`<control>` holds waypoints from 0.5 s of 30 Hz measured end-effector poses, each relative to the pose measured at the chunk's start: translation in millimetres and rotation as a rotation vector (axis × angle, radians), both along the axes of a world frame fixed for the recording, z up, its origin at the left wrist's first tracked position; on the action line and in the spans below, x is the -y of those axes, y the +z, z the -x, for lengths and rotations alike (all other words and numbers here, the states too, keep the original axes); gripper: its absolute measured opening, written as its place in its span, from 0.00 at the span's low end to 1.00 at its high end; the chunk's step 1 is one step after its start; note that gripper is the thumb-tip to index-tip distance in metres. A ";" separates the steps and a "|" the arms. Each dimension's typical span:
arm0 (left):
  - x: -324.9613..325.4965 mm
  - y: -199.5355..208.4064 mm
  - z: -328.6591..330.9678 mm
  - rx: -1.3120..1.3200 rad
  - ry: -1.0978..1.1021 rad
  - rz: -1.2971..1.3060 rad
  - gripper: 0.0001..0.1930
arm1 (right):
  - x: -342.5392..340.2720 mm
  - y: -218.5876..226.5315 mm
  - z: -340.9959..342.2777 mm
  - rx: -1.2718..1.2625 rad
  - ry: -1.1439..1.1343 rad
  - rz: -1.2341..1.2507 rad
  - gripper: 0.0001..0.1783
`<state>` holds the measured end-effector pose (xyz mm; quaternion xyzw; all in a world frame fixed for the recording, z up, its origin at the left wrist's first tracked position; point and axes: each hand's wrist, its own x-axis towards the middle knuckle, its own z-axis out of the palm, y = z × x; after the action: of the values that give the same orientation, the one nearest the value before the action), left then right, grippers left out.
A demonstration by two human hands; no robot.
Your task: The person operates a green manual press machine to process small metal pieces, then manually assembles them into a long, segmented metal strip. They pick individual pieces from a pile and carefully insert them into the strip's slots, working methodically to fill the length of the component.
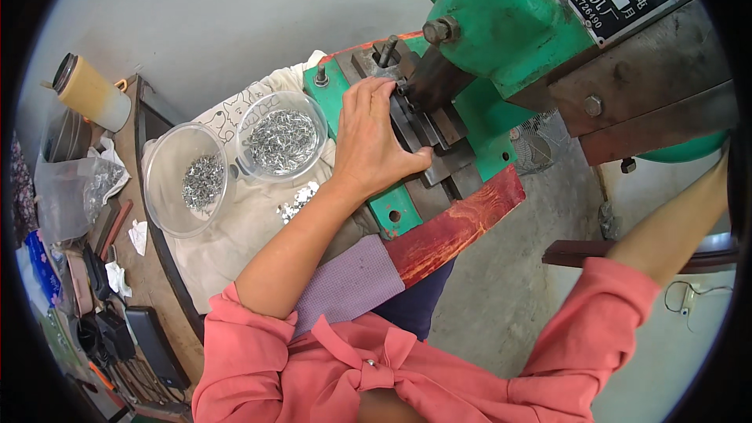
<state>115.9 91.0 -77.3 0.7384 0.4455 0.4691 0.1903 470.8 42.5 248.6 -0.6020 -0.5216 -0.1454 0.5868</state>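
My left hand (376, 131) reaches to the dark metal die (427, 129) under the ram (440, 78) of a green press (501, 19). Its thumb and fingers are spread wide along the near edge of the die, the thumb toward the right end and the fingers toward the far left end. I see no separate piece between them; the palm side is hidden. Raised toward the right edge is my right forearm (674, 223), beside the press's dark metal side. The right hand itself lies beyond the picture's rim.
Left of the press, two clear plastic tubs (160, 215) hold small shiny metal parts. A small pile of flat bits (298, 202) lies on the cloth (227, 254). A red board (462, 223) edges the press base. Further left, a cluttered desk (168, 305) carries a yellowish cup (90, 94).
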 end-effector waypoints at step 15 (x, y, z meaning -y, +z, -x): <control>1.5 -5.2 2.8 0.000 -0.031 0.010 0.49 | 4.4 -0.1 -0.7 0.005 0.001 0.077 0.31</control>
<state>113.1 89.5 -82.5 0.7440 0.4365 0.4640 0.2014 471.5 38.2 248.5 -0.6235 -0.5287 -0.1263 0.5619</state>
